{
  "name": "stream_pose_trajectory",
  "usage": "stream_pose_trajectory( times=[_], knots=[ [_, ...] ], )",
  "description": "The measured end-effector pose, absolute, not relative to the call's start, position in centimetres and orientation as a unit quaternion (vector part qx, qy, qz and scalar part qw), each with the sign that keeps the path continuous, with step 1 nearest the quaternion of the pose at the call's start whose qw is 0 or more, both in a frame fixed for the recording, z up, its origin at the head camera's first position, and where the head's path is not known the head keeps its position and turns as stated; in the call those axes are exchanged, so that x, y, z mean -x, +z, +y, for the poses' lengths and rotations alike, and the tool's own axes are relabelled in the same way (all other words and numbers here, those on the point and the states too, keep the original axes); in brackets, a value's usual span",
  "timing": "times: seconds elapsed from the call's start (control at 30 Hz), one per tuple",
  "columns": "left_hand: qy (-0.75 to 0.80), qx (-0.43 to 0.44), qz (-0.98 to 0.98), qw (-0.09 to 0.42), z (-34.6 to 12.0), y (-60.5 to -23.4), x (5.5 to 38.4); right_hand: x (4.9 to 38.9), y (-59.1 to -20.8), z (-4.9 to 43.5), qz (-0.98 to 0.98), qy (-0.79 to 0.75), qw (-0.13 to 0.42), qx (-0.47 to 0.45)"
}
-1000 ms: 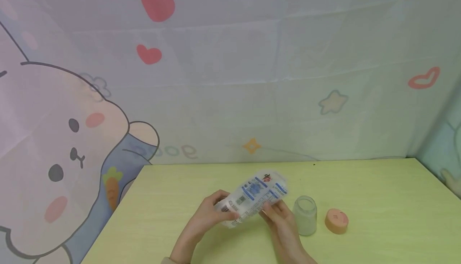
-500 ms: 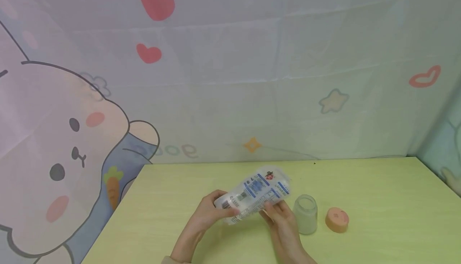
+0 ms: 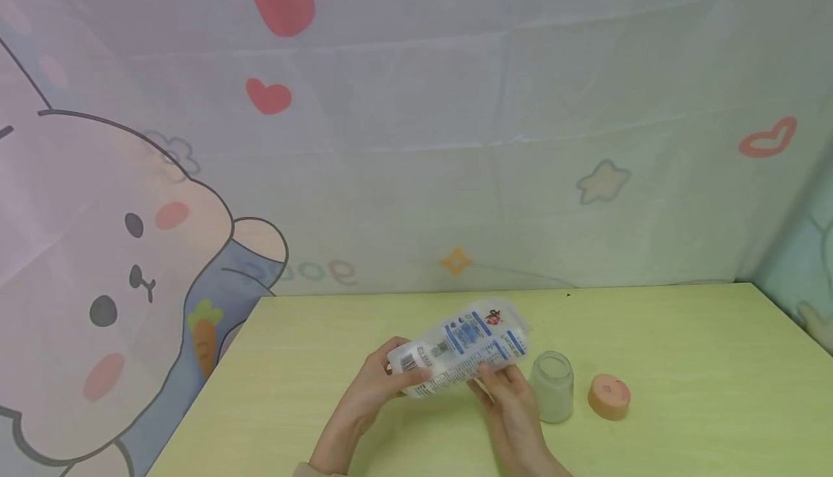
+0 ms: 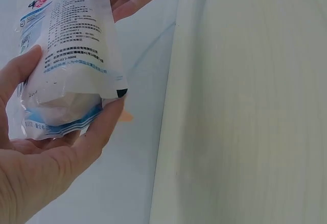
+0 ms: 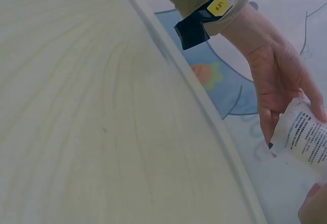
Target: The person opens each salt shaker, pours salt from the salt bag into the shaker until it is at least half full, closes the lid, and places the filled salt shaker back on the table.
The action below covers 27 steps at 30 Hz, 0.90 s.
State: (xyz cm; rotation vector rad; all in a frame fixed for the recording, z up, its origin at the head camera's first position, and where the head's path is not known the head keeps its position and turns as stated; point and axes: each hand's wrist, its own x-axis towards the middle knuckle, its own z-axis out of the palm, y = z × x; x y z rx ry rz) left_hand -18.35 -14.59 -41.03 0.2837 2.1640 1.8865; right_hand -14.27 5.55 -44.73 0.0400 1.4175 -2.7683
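Above the table, both hands hold a white plastic packet point(image 3: 455, 347) with blue print and a small red logo. My left hand point(image 3: 374, 390) grips its lower left end, the thumb on the printed face and the fingers behind. At the packet's right side my right hand point(image 3: 514, 408) pinches the lower edge, thumb in front. In the left wrist view the packet point(image 4: 76, 45) looks full, its end seam folded toward the palm; what it contains cannot be told. A clear glass jar point(image 3: 553, 390) without a lid stands upright just right of my right hand.
Right of the jar lies a round orange lid point(image 3: 609, 397) on the pale yellow table point(image 3: 703, 376). Behind the table hangs a cloth point(image 3: 416, 173) printed with hearts, stars and a rabbit. A dark strap device point(image 5: 196, 27) sits on the left sleeve.
The packet has risen slightly and shifted a little to the right, with my left hand rising along with it. My right hand keeps about the same place. Jar and lid stay put.
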Motion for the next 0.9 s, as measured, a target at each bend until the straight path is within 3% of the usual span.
stream_pose_trajectory(
  times=[0.9],
  knots=[
    [0.651,-0.150,0.732,0.137,-14.92,-41.00,18.57,14.00,-44.79,5.31,0.457,-0.889,0.015,-0.011]
  ],
)
